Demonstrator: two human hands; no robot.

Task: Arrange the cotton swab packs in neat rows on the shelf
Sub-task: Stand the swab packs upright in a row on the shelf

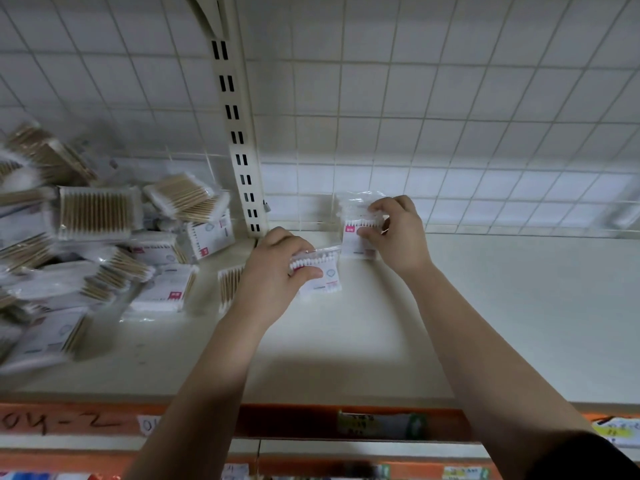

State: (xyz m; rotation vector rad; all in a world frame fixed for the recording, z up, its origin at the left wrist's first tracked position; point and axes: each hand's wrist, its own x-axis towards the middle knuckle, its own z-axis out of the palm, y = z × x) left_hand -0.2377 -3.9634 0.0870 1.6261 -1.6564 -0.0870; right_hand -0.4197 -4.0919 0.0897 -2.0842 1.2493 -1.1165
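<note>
One swab pack (323, 273) is gripped by the left hand (273, 268), another pack (358, 233) by the right hand (398, 233), and the pile (86, 244) is blurred and cut off.

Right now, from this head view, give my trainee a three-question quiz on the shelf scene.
1. True or false: both hands hold a pack.
2. Which side of the slotted upright has the loose pile? A) left B) right
3. Fill in: the right hand stands its pack against the ____ back panel.

Key:
1. True; the left hand grips a swab pack too.
2. A
3. Wire grid.
</note>
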